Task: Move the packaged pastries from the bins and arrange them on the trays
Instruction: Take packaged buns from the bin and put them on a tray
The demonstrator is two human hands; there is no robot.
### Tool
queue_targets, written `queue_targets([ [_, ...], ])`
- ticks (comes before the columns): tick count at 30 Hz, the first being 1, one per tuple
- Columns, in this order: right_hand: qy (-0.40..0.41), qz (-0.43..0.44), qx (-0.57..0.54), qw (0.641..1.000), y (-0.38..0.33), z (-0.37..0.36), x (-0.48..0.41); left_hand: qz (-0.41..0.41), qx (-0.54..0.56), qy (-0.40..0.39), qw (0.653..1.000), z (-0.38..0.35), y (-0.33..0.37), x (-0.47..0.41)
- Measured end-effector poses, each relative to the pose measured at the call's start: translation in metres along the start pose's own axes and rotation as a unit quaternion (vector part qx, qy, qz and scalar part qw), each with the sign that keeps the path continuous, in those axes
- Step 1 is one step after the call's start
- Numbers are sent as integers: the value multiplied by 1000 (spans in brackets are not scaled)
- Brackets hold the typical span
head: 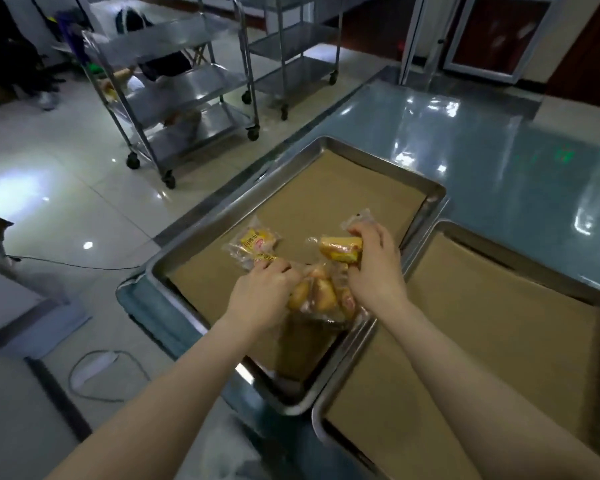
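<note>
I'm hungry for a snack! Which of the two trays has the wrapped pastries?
The left tray, where the left hand and right hand hold wrapped pastries. The right tray shows only brown paper.

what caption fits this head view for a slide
Left hand and right hand hold wrapped pastries over a paper-lined tray.

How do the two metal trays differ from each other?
The left tray holds packaged pastries, and the left hand and right hand grip some over it. The right tray shows only its paper. The left tray is fully in view, while the right tray runs off the picture's edge. Both are metal, lined with brown paper, and sit side by side on the table.
</note>
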State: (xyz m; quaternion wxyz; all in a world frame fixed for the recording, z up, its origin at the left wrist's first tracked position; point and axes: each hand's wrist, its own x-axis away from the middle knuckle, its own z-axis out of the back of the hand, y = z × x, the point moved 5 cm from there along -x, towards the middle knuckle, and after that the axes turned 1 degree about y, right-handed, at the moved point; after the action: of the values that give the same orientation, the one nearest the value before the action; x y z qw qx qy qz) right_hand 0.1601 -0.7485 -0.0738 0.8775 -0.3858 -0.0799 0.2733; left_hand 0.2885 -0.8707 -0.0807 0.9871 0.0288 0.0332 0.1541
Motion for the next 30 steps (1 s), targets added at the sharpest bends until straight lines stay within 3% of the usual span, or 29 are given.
queue_targets([
  [4,50,-67,-1,997,15,-18,-15,18,107,-38,993,-19,-40,-41],
  [11,158,-177,-51,970,10,-40,-39,86,238,14,967,-20,-90,-120],
  [13,144,-193,-36,970,9,-48,-46,94,254,-17,963,-29,-95,-134],
  [17,24,-194,92,976,16,-75,-53,49,259,-99,960,-59,-93,-136],
  [22,-97,-240,211,943,30,-101,-39,-43,185,-215,958,-89,-82,-125],
  [26,-67,-247,205,945,26,-93,-31,-77,197,-254,944,-85,-85,-123],
  [30,-6,-194,178,965,14,-74,-17,-133,227,-206,942,-68,-88,-114],
])
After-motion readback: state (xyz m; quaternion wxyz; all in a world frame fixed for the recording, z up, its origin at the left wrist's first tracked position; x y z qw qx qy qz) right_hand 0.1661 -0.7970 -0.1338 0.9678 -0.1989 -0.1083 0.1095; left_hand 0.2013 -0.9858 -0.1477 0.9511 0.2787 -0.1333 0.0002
